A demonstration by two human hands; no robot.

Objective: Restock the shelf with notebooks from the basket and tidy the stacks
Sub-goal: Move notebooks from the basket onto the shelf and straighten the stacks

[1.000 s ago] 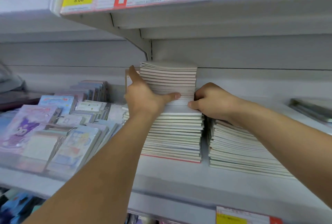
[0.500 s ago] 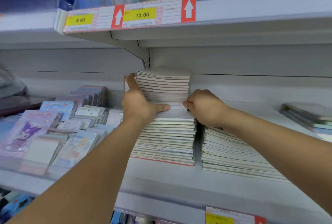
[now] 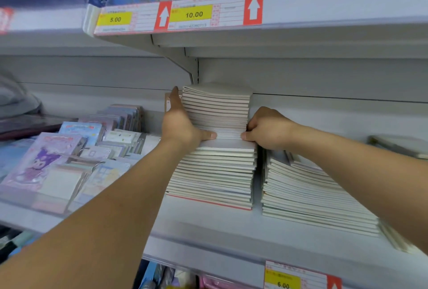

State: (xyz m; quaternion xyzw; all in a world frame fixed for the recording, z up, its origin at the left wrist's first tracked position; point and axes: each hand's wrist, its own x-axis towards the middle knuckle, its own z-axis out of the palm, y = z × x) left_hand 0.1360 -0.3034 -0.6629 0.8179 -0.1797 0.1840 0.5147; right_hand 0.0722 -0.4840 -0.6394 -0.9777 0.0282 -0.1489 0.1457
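A tall stack of thin white-edged notebooks (image 3: 213,173) stands mid-shelf. Its upper bundle (image 3: 216,110) sits set back from the lower part. My left hand (image 3: 181,124) lies flat against the bundle's left side, fingers straight up and thumb stretched across the front at its base. My right hand (image 3: 266,130) grips the bundle's right side with curled fingers, thumb at the front edge. A lower second stack of notebooks (image 3: 308,193) lies just right, partly under my right forearm. No basket is in view.
Character notepads in clear sleeves (image 3: 58,161) fill the shelf's left part. The white shelf (image 3: 208,228) has a bare front strip. An upper shelf with price tags (image 3: 180,16) overhangs closely. More flat items (image 3: 398,145) lie at far right.
Both hands stay on the upper bundle, and the thumbs have drawn slightly apart. The view has tilted upward, showing more of the upper shelf.
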